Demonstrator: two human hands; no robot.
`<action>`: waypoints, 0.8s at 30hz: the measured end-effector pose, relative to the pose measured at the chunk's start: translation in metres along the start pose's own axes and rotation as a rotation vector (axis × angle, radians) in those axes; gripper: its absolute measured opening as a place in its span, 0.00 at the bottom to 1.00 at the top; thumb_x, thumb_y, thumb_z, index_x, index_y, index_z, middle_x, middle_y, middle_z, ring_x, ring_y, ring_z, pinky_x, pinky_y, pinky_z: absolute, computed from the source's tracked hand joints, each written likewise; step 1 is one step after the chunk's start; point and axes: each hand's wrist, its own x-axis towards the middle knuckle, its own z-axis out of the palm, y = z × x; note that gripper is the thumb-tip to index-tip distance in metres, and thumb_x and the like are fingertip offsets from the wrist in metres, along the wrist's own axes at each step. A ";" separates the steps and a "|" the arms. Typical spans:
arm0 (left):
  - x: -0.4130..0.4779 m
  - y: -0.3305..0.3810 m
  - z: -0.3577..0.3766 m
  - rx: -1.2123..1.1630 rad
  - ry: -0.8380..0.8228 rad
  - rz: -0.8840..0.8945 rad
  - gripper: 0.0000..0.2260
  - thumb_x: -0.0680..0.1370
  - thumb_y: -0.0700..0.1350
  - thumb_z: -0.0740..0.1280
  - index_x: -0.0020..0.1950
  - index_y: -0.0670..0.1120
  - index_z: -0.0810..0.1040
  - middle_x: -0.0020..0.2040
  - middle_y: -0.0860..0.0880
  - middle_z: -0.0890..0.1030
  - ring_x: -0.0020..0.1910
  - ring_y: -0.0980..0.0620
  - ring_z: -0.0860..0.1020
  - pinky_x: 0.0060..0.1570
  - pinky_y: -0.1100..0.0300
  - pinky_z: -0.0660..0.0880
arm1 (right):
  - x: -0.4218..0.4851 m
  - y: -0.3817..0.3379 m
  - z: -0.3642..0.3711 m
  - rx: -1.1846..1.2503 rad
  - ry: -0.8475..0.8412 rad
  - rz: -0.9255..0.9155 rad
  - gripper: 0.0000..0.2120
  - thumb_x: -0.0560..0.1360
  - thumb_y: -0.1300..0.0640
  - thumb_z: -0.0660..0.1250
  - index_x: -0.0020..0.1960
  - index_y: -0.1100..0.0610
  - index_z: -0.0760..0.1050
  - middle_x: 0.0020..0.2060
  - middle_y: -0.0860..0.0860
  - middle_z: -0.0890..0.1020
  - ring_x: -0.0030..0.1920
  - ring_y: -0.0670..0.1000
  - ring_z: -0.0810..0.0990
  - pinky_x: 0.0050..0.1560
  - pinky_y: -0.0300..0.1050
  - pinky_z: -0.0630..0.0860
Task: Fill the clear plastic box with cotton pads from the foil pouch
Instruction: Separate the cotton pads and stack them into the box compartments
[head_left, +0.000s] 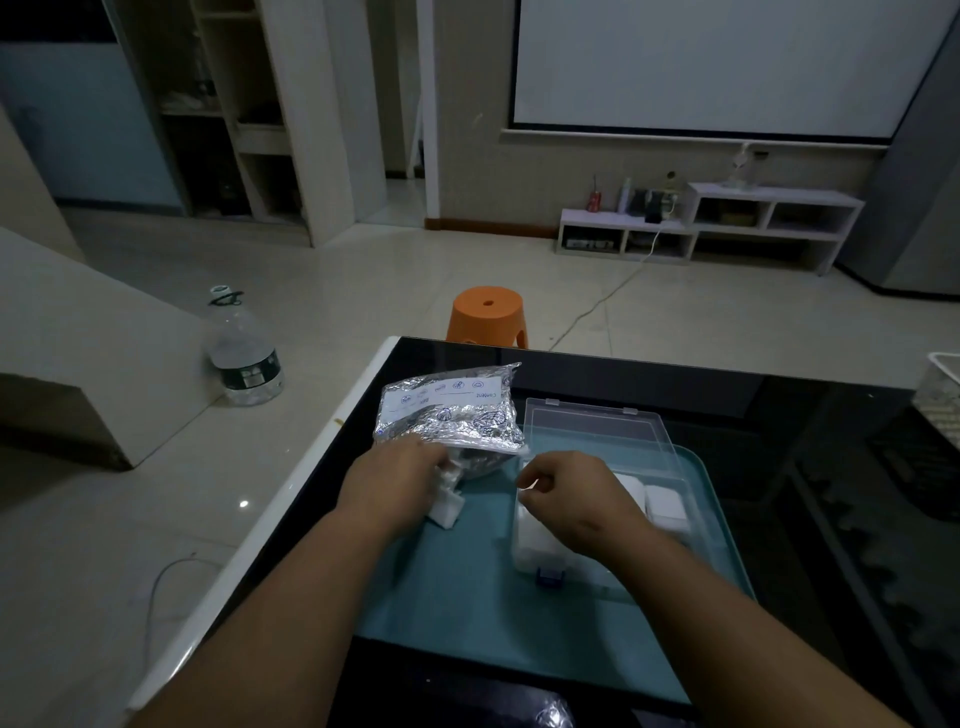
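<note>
At pouch (452, 410) mouth, probably cotton pads (445, 512)

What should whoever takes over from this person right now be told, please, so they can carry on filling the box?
Left hand grips a stack of cotton pads at the foil pouch mouth.
Right hand is curled over the clear plastic box; what it holds is unclear.
The box sits lid-open on the teal tray, with some pads inside.
Left to do: put the stack in and keep filling.
</note>
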 end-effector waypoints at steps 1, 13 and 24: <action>0.000 0.000 0.002 0.001 0.005 0.000 0.15 0.74 0.46 0.65 0.59 0.60 0.77 0.59 0.55 0.78 0.58 0.50 0.77 0.52 0.56 0.75 | 0.000 0.001 0.000 -0.002 0.000 0.000 0.09 0.76 0.55 0.66 0.54 0.50 0.81 0.48 0.48 0.83 0.48 0.48 0.80 0.52 0.44 0.77; 0.003 -0.003 0.015 0.080 -0.001 -0.032 0.19 0.71 0.48 0.68 0.62 0.61 0.74 0.58 0.53 0.77 0.57 0.48 0.78 0.51 0.55 0.74 | 0.000 0.003 0.000 -0.018 -0.005 0.007 0.09 0.76 0.53 0.66 0.55 0.50 0.81 0.49 0.48 0.83 0.49 0.49 0.79 0.52 0.43 0.76; 0.003 -0.001 0.018 0.085 -0.019 -0.033 0.22 0.73 0.49 0.67 0.66 0.59 0.69 0.63 0.50 0.75 0.60 0.45 0.76 0.54 0.53 0.74 | -0.001 0.003 -0.001 -0.019 -0.009 0.006 0.11 0.76 0.53 0.66 0.57 0.50 0.80 0.50 0.48 0.82 0.47 0.48 0.78 0.50 0.41 0.74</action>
